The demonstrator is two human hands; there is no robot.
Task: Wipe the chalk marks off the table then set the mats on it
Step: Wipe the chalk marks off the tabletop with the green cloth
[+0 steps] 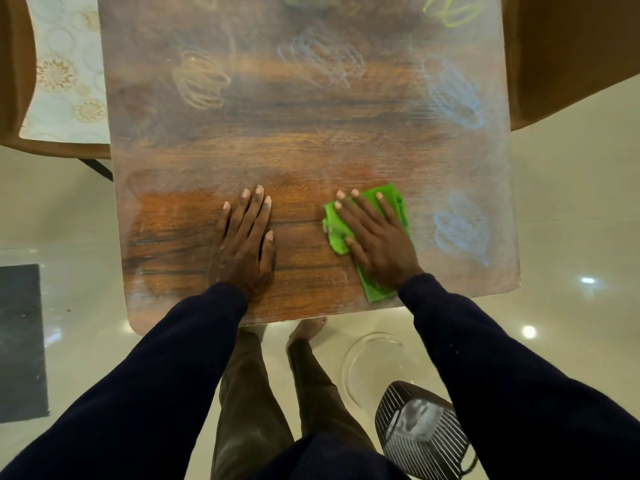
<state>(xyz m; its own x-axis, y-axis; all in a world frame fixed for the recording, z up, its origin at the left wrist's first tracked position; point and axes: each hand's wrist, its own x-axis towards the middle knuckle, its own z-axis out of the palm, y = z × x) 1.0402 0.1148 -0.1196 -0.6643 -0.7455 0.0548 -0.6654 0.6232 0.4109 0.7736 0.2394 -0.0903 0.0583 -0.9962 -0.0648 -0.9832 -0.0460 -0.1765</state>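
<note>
Right hand (379,237): grip flat, fingers spread, palm pressing the green cloth (372,289) against the wooden counter (294,150). The cloth is not pinched; it lies under the palm, and its edges show beyond the fingertips and behind the wrist.

Left hand (247,237): grip flat and empty, palm down on the counter, to the left of the cloth and apart from it.

Chalk marks: 1 blue scribble (462,230) lies just right of the right hand. Further scribbles, blue (452,93), pale (322,58), tan (201,79) and green (452,10), lie well beyond both hands.

A patterned mat (65,71) rests beyond the counter's far-left edge.
</note>
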